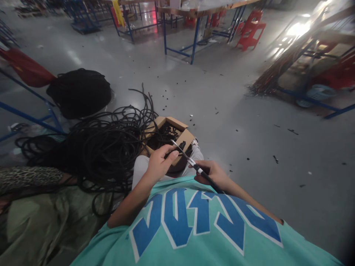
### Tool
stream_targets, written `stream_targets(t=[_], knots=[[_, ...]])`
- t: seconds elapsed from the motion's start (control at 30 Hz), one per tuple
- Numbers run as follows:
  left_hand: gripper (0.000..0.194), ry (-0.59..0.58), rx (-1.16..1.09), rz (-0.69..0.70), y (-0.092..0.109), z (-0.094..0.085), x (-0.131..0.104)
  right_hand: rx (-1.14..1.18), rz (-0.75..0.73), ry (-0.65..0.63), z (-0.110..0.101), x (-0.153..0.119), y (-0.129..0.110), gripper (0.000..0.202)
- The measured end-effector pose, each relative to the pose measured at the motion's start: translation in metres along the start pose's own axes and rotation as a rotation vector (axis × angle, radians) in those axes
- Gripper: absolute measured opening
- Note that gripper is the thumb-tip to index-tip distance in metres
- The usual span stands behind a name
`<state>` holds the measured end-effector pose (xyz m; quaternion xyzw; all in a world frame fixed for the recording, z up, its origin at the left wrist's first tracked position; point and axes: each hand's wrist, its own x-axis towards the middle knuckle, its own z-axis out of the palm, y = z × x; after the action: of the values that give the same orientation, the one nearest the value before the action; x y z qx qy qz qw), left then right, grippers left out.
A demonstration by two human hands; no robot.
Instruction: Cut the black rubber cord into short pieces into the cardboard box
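My right hand (212, 173) is closed around a slim cutting tool (197, 168) with a narrow silver blade and a black-and-white handle. The blade points up and left, its tip just above the fingers of my left hand (161, 159). That hand is closed in a pinch, thumb against fingers; what it holds is too small and dark to make out. Under both hands, between my knees, stands an open cardboard box (191, 136) with many short black pieces (169, 130) inside. Long black tubes or cords (108, 147) lie tangled at the left, some reaching over the box.
A big black coil (80, 92) sits on the floor behind the tangle. Blue-legged tables (180, 14) and red stools (251, 31) stand further off. At the right a rack carries a bundle of thin strands (273, 75). A patterned sleeve (30, 177) shows at far left.
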<state>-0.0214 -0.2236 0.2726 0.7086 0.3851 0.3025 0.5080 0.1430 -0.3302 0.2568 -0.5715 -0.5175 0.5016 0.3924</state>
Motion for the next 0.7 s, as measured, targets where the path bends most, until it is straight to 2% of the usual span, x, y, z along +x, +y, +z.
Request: stream_targets(t=[0.17,0.27,0.4,0.53,0.7], knots=[[0.024,-0.003,0.141,0.065,0.001,-0.003,0.003,0.067,0.073,-0.047,-0.001,0.000,-0.006,0.037],[0.022,0.007,0.159,0.078,0.003,-0.003,0.003,0.045,0.044,-0.069,-0.003,0.002,-0.010,0.041],[0.022,-0.006,0.071,0.032,0.005,0.001,0.000,-0.071,0.005,-0.055,-0.006,0.007,-0.017,0.047],[0.026,-0.064,0.001,-0.029,0.005,0.004,-0.001,-0.094,0.004,-0.041,-0.007,0.009,-0.017,0.052],[0.036,-0.142,-0.203,-0.095,0.001,0.005,0.003,-0.055,-0.004,-0.025,-0.005,0.008,-0.009,0.042]])
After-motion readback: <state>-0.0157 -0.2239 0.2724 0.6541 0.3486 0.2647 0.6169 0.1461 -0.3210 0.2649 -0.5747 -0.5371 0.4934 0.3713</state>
